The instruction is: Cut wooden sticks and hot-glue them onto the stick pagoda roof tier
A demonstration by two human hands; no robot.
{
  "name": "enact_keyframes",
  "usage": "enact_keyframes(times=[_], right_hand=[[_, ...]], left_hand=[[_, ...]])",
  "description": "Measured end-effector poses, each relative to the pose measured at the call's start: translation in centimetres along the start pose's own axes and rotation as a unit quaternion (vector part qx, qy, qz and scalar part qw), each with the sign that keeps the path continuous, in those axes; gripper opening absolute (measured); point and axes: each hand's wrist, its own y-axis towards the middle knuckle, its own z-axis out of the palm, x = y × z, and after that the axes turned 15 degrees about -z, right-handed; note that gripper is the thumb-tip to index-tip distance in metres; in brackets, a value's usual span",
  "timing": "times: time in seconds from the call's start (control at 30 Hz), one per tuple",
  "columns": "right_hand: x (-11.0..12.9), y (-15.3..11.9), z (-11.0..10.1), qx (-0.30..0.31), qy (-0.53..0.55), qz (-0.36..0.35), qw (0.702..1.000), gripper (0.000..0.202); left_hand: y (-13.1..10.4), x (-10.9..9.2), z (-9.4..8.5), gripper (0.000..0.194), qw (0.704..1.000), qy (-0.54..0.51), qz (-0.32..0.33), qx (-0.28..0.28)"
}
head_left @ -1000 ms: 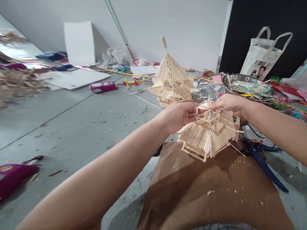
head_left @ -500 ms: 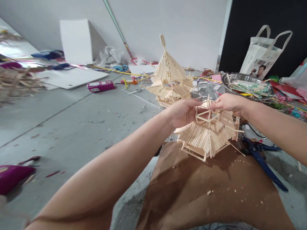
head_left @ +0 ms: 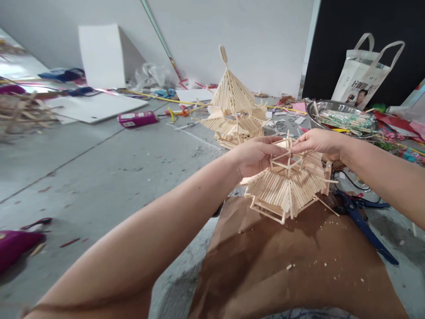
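Observation:
A wooden-stick pagoda tier (head_left: 272, 190), with a sloped roof of pale sticks and an open hexagonal frame on top, is held above brown paper. My left hand (head_left: 255, 155) grips its upper frame from the left, its fingers reaching inside, where they are partly hidden. From the right, my right hand (head_left: 315, 144) pinches the top frame near a short upright stick; its fingers are closed. Just behind stands a taller pagoda model (head_left: 234, 99) of the same sticks, with a pointed roof and a looped finial.
Brown paper (head_left: 265, 266) with stick crumbs covers the floor in front. Blue-handled cutters (head_left: 365, 228) lie at its right. Behind them are a metal bowl of sticks (head_left: 345, 122) and a white bag (head_left: 360, 79). Purple tools (head_left: 137, 118) lie on the left.
My right hand's fingers have shifted slightly at the top frame, and my left fingers look a little further over it. The pagoda tier stays almost in place.

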Motion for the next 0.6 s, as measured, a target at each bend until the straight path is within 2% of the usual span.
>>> enact_keyframes(times=[0.1,0.23,0.37,0.6], right_hand=[[-0.3,0.1,0.0,0.000,0.000,-0.004,1.000,0.016],[-1.1,0.4,-0.1,-0.001,0.011,-0.011,1.000,0.018],[-1.5,0.7,-0.1,-0.002,0.010,-0.003,1.000,0.021],[-0.8,0.5,0.0,-0.010,0.003,0.013,1.000,0.021]], left_hand=[[-0.1,-0.1,0.3,0.062,1.000,0.003,-0.009,-0.011],[0.2,-0.1,0.3,0.065,0.999,-0.007,0.001,-0.032],[0.3,-0.1,0.3,0.067,1.000,-0.008,0.006,-0.017],[0.3,0.0,0.0,0.071,1.000,-0.026,0.002,-0.004]])
